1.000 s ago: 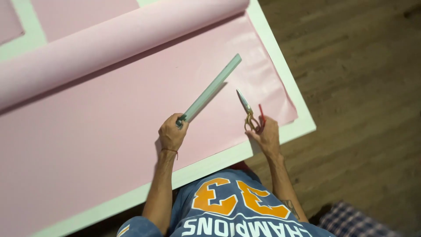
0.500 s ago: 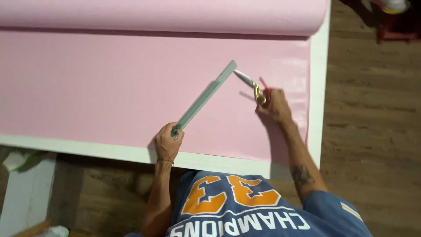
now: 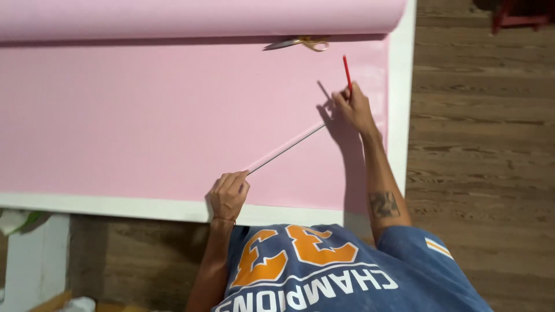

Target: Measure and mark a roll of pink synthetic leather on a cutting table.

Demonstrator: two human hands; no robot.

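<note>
A wide pink sheet lies unrolled over a white table, its roll along the far side. My left hand pinches the near end of a long thin ruler, seen edge-on and slanting up to the right over the sheet. My right hand grips a red pencil and rests at the ruler's far end, near the sheet's right edge. Scissors with yellow handles lie on the sheet beside the roll, apart from both hands.
Wooden floor runs along the table's right side and under its near edge. A white piece of furniture stands at the lower left. A red object sits on the floor at the top right.
My right hand has let go of the scissors, which now lie by the roll, and holds only the red pencil. The ruler has turned on edge and dropped closer to the sheet.
</note>
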